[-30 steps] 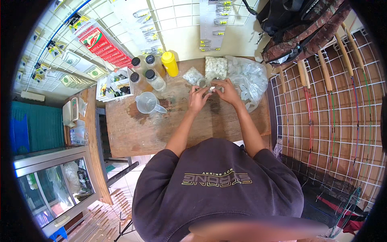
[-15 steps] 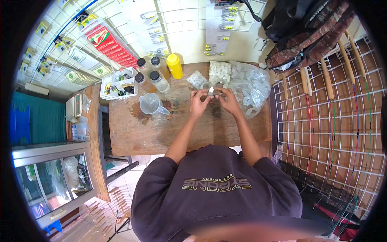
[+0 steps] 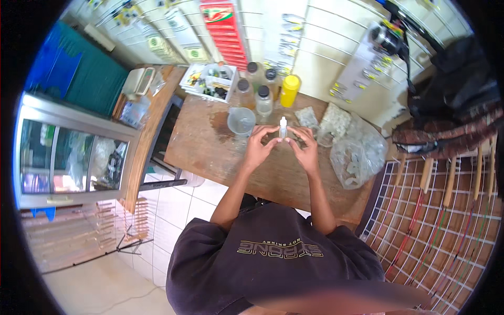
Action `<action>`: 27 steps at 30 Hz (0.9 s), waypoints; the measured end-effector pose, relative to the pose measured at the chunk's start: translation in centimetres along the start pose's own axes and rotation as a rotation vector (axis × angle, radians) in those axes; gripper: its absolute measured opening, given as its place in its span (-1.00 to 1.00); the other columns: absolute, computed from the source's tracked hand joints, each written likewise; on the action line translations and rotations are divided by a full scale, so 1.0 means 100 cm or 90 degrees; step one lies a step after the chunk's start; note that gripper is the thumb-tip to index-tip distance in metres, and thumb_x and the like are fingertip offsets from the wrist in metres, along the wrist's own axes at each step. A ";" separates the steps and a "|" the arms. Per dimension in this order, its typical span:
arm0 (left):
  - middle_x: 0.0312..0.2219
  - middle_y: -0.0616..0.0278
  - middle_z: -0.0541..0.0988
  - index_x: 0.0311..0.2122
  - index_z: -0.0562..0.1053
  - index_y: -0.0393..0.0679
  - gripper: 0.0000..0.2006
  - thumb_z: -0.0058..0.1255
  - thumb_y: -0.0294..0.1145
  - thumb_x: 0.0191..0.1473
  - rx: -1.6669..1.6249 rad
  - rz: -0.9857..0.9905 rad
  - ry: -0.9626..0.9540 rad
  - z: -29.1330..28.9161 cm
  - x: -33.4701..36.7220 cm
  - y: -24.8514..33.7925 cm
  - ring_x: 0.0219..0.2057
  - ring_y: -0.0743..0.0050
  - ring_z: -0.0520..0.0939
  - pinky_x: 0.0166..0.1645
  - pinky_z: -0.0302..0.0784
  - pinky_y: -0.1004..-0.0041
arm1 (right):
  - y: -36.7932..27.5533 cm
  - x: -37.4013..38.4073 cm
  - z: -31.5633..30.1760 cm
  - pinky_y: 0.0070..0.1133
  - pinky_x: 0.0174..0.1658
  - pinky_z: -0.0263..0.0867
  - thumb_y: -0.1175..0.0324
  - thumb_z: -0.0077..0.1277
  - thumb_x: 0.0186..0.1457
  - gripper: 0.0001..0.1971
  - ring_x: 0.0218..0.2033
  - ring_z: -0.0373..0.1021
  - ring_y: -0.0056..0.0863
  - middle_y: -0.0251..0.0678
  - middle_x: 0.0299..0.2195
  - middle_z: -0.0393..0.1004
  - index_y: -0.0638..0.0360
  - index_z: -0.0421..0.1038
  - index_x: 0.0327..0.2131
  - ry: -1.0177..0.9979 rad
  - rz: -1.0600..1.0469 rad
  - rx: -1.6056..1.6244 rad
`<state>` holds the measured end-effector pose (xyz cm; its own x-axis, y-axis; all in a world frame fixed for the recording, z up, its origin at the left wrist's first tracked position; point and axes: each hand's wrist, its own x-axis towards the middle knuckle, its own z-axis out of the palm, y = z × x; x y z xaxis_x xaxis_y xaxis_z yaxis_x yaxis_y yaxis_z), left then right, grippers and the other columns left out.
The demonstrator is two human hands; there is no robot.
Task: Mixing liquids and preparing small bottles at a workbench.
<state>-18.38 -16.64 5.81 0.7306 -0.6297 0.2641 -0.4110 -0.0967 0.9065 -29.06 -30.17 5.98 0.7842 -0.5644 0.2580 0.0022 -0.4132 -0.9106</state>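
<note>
A small clear dropper bottle (image 3: 283,131) with a white cap stands upright between my hands, above the wooden table. My left hand (image 3: 259,146) pinches it from the left with thumb and fingertips. From the other side my right hand (image 3: 305,149) pinches it the same way. Just beyond the right hand lie a small bag of white pieces (image 3: 306,117) and a larger bag of white caps (image 3: 336,118). Beside them a big clear plastic bag (image 3: 358,157) holds pale, translucent pieces. Left of my left hand is a clear plastic jug (image 3: 241,121).
Several dark-capped bottles (image 3: 264,102) and a yellow bottle (image 3: 290,91) stand at the table's back. A white divided tray (image 3: 210,81) sits at the far left corner of the wooden table (image 3: 210,152). Rods hang on a wire grid (image 3: 436,210) at right; a glass cabinet (image 3: 73,152) is left.
My view has swung left, so the table and wall appear turned and shifted right. The dropper bottle, earlier tilted and partly hidden by fingers, now shows upright in both hands.
</note>
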 end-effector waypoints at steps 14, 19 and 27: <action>-0.25 0.21 0.57 -0.21 0.56 -0.17 -0.64 0.33 -0.46 -0.21 0.072 0.050 0.312 -0.160 -0.065 0.038 -0.17 0.34 0.49 -0.16 0.44 0.43 | -0.105 0.019 0.132 -0.44 0.04 0.24 0.52 0.24 -0.16 -0.64 -0.04 0.32 -0.32 -0.29 -0.19 0.55 0.14 0.55 -0.18 -0.184 -0.280 0.168; -0.25 0.23 0.59 -0.22 0.56 -0.15 -0.64 0.33 -0.47 -0.24 0.167 0.057 0.407 -0.217 -0.104 0.043 -0.16 0.29 0.49 -0.11 0.44 0.38 | -0.144 0.011 0.190 -0.44 0.04 0.24 0.51 0.25 -0.17 -0.64 -0.04 0.32 -0.31 -0.30 -0.20 0.55 0.15 0.55 -0.19 -0.277 -0.329 0.212; -0.23 0.24 0.61 -0.26 0.56 -0.15 -0.65 0.33 -0.48 -0.28 0.315 0.072 0.539 -0.293 -0.171 0.048 -0.15 0.21 0.50 -0.05 0.43 0.33 | -0.200 -0.015 0.277 -0.43 0.05 0.22 0.51 0.26 -0.17 -0.64 -0.04 0.30 -0.31 -0.32 -0.19 0.56 0.15 0.55 -0.18 -0.426 -0.401 0.291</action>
<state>-16.90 16.25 15.30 0.7430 0.0864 0.6637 -0.5425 -0.5029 0.6729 -13.11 -1.29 14.86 0.7437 0.2326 0.6268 0.6599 -0.1052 -0.7439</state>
